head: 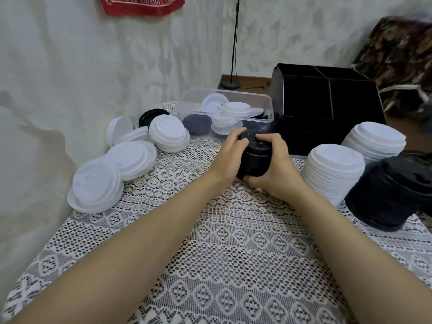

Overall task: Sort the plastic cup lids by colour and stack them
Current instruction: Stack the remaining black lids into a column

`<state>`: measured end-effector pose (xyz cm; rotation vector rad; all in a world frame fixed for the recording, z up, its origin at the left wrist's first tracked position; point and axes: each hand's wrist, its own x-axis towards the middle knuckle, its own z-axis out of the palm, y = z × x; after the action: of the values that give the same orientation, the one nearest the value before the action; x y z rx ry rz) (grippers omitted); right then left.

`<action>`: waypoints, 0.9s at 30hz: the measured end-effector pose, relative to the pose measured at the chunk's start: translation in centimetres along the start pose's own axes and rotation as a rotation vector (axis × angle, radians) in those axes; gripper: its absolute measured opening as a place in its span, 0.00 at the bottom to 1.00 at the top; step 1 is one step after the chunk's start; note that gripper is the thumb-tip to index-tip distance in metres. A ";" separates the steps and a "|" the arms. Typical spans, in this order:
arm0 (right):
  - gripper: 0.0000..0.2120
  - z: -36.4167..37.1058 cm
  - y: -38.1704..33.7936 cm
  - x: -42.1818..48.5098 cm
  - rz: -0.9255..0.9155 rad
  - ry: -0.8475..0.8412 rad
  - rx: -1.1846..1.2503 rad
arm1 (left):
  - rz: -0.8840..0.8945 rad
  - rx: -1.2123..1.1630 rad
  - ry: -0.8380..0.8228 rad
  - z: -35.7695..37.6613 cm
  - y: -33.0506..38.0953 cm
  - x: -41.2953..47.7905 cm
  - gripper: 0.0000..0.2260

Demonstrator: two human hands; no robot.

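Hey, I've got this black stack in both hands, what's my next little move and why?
Probably carry the held black lids to the big black stack on the right: left hand and right hand grip them, and colours match.

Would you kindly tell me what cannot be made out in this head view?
Black lid stack, head view: left hand and right hand grip it, hiding its lid count.
Black box, head view: its walls hide the compartments' contents.
Red cloth, head view: cut off by the top edge, lettering unreadable.
Clear container, head view: white lids hide its far end.
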<state>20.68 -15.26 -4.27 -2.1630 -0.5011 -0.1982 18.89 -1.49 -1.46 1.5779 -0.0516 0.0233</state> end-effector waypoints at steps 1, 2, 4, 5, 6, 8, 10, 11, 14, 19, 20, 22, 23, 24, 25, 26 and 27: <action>0.43 0.0 0.0 0.2 0.007 -0.001 0.001 | 0.002 0.006 0.002 0.0 0.0 0.2 0.14; 0.43 0.1 0.0 0.3 0.012 -0.003 -0.001 | 0.003 0.015 0.005 0.0 -0.1 0.4 0.14; 0.43 0.2 0.1 0.6 0.013 -0.001 -0.016 | 0.005 0.051 0.007 0.0 -0.4 0.8 0.14; 0.43 0.2 0.2 0.6 0.016 0.000 -0.021 | 0.004 0.074 0.009 0.0 -0.6 0.9 0.15; 0.43 0.3 0.4 0.6 0.023 0.002 -0.022 | 0.001 0.095 0.008 0.0 -0.7 0.9 0.16; 0.43 0.4 0.5 0.7 0.037 0.005 -0.012 | -0.003 0.135 -0.002 0.0 -0.7 1.0 0.17; 0.42 0.5 0.4 0.7 0.045 0.009 0.005 | 0.001 0.160 -0.014 -0.1 -0.7 1.1 0.17; 0.42 0.5 0.3 0.6 0.048 0.010 0.015 | 0.001 0.172 -0.020 -0.2 -0.7 1.1 0.17; 0.43 0.7 0.2 0.4 0.049 0.020 0.018 | -0.009 0.225 -0.043 0.0 -0.5 1.0 0.19; 0.43 0.8 0.0 0.2 0.067 0.031 0.021 | -0.016 0.233 -0.062 0.1 -0.5 0.2 0.23; 0.43 0.8 -0.1 0.2 0.072 0.029 0.021 | -0.021 0.233 -0.059 0.0 -0.5 0.1 0.24; 0.43 0.8 -0.2 0.0 0.065 0.040 0.009 | -0.013 0.232 -0.052 -0.2 -0.5 -0.3 0.21; 0.44 0.7 -0.3 -0.1 0.058 0.049 0.007 | 0.000 0.246 -0.053 -0.4 -0.3 -0.6 0.18; 0.46 0.7 -0.5 -0.2 0.056 0.058 0.011 | 0.014 0.265 -0.052 -0.6 -0.1 -1.0 0.17; 0.48 0.7 -0.7 -0.2 0.069 0.060 0.017 | 0.027 0.277 -0.045 -0.9 0.0 -1.3 0.18; 0.50 0.7 -1.0 -0.4 0.084 0.057 0.017 | 0.038 0.290 -0.031 -1.3 0.0 -1.7 0.19; 0.52 0.8 -1.3 -0.5 0.093 0.055 0.006 | 0.051 0.322 -0.012 -1.7 0.0 -1.9 0.20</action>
<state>19.65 -14.10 -3.99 -2.1635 -0.3691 -0.2037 16.98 0.29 -1.51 1.8984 -0.1014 0.0649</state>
